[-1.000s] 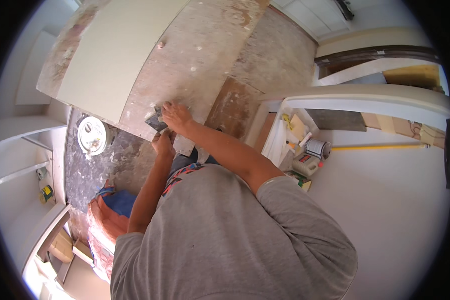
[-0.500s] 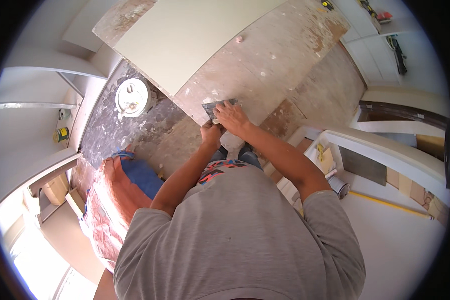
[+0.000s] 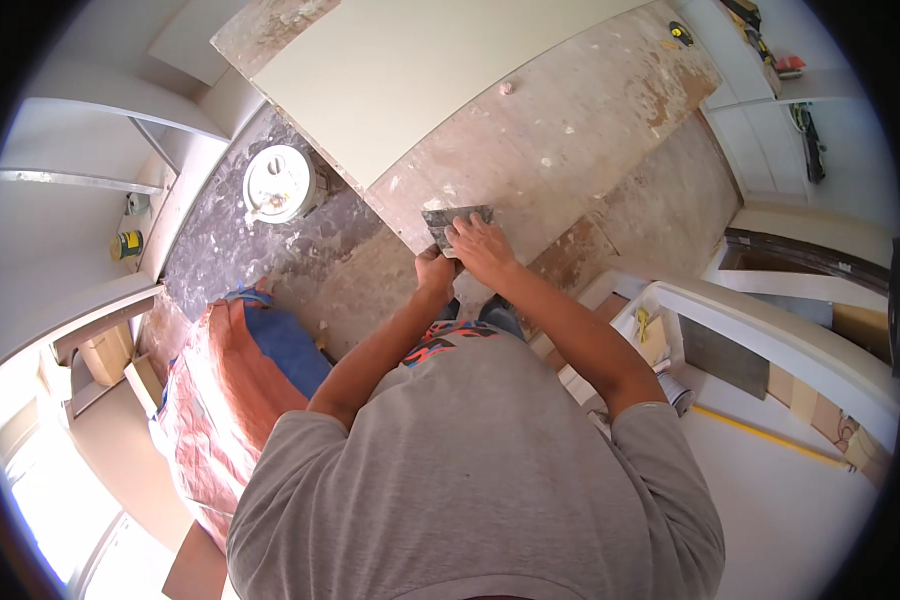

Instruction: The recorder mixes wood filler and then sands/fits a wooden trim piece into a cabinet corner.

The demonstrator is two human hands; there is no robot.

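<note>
Over the near edge of a worn board, both hands meet at a dark, flat, rectangular piece (image 3: 457, 214), which looks like a broad scraper blade. My left hand (image 3: 436, 272) is closed around its near end; any handle is hidden in the fist. My right hand (image 3: 481, 248) lies across the piece's near right part, fingers bent over its face and pressed on it. A small pale bit shows between the two hands, too little of it to name. The far strip of the dark piece is uncovered.
A pale panel (image 3: 420, 70) lies on the stained board (image 3: 560, 140). To the left stand a white bucket (image 3: 278, 180) and a red-and-blue tarp heap (image 3: 240, 370). A tape measure (image 3: 681, 34) sits at the far right. White shelving (image 3: 90, 215) and a paint can (image 3: 676, 393) flank me.
My right hand has slid nearer to my left hand, uncovering more of the dark piece's far edge. The whole view has shifted a little as my head moved.
</note>
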